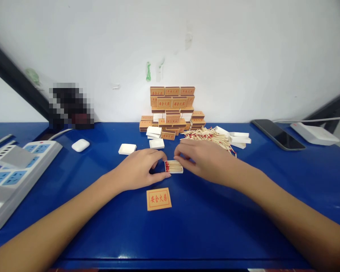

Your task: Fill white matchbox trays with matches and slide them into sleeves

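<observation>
A small white matchbox tray (174, 172) lies on the blue table, filled with matches (173, 166) whose red heads point left. My left hand (141, 168) grips the tray's left end, thumb at the near corner and index finger at the far one. My right hand (202, 160) is curled just off the tray's upper right corner, its fingertips drawn together; whether a match is between them is hidden. Closer to me lies a flattened orange matchbox sleeve (159, 199) with red characters. Behind my right hand spreads a loose pile of matches (212, 138), partly covered by it.
Orange matchboxes (172, 102) are stacked against the wall. White trays (127, 149) lie left of centre, with more trays (239, 139) by the match pile. A power strip (49, 158) and white earbud case (81, 145) are left; a phone (277, 134) and white box (314, 134) right.
</observation>
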`<state>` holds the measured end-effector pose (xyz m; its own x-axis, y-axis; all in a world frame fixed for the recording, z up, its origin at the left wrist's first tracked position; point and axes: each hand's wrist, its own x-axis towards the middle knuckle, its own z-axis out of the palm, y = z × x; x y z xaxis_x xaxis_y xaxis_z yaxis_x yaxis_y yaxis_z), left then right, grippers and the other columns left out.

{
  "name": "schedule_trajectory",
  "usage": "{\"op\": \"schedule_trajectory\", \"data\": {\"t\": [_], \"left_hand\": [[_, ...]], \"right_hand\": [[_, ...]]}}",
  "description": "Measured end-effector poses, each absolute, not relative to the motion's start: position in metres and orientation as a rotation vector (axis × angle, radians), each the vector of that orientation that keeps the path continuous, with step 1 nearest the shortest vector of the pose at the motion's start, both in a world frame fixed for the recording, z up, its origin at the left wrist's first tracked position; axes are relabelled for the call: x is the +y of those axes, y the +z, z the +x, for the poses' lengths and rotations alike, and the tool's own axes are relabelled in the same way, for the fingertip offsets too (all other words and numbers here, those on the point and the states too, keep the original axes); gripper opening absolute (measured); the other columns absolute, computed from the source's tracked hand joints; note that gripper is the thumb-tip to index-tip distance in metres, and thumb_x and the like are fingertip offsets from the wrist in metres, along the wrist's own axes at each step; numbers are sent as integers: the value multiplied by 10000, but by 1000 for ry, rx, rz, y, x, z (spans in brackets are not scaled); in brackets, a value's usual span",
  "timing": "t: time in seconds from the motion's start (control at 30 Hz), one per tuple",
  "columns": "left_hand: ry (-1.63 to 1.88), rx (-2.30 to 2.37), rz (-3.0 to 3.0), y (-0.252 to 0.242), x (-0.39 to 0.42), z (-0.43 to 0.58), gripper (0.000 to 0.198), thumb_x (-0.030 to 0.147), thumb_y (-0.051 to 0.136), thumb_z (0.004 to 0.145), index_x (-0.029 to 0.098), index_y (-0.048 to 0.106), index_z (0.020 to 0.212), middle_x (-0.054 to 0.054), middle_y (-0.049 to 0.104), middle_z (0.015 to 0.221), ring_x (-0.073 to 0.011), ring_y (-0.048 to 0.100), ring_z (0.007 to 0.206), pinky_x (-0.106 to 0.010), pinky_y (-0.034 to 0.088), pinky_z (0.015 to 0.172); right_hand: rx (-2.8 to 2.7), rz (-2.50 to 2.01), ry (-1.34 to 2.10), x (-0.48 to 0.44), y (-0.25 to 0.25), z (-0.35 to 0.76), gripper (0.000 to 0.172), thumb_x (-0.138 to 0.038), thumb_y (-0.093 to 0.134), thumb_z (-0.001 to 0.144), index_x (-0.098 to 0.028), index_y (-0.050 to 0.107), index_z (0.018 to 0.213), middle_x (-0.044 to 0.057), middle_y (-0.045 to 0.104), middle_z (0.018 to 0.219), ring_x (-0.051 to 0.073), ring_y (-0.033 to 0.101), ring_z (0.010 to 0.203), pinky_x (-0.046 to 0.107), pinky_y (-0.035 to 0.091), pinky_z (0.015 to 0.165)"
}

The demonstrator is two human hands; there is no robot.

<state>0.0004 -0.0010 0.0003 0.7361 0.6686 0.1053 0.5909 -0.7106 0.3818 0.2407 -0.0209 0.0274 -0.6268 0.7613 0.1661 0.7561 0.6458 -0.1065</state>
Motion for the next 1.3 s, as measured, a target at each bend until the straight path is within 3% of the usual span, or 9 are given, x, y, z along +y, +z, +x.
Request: {"op": "schedule_trajectory", "data": {"t": [0.3, 0.5, 0.63, 0.87, 1.3], "left_hand": [[319, 1005, 2600, 0, 0, -1, 356, 508, 691, 951, 196, 684, 1123, -12, 620, 807, -189, 590, 748, -312, 403, 636], [331, 994, 2597, 0, 0, 0, 344, 505, 689, 949, 198, 686, 1104, -5, 608, 786, -187, 588, 740, -311, 407, 630], [366, 974, 2614, -1, 0, -1, 342, 504, 683, 951, 199, 688, 1106, -9, 611, 791, -188, 588, 742, -315, 415, 632], [354, 983, 2618, 0, -1, -2, 338, 496, 690, 949, 198, 689, 1108, -11, 618, 807, -189, 588, 748, -315, 411, 635], [331, 996, 2610, 0, -2, -1, 344, 500, 688, 955, 194, 682, 1112, -12, 618, 815, -187, 586, 748, -312, 402, 640]], "right_hand": [[-2399, -1852, -69, 19, 26, 298, 238, -338, 540, 964, -208, 641, 791, 49, 691, 779, 173, 534, 636, 318, 284, 577], [-2130, -1973, -113, 21, 9, 273, 419, -539, 552, 958, -218, 666, 713, 75, 724, 744, 218, 618, 671, 323, 309, 589], [-2135, -2049, -241, 21, 4, 257, 458, -618, 584, 914, -192, 699, 791, 135, 737, 762, 275, 666, 721, 338, 365, 605], [-2128, -2155, -225, 25, 2, 253, 273, -360, 533, 942, -176, 709, 842, 153, 758, 823, 304, 709, 794, 355, 387, 616], [-2057, -2028, 139, 15, 20, 272, 142, -293, 661, 846, -213, 727, 749, 47, 725, 726, 196, 608, 647, 317, 354, 580]]}}
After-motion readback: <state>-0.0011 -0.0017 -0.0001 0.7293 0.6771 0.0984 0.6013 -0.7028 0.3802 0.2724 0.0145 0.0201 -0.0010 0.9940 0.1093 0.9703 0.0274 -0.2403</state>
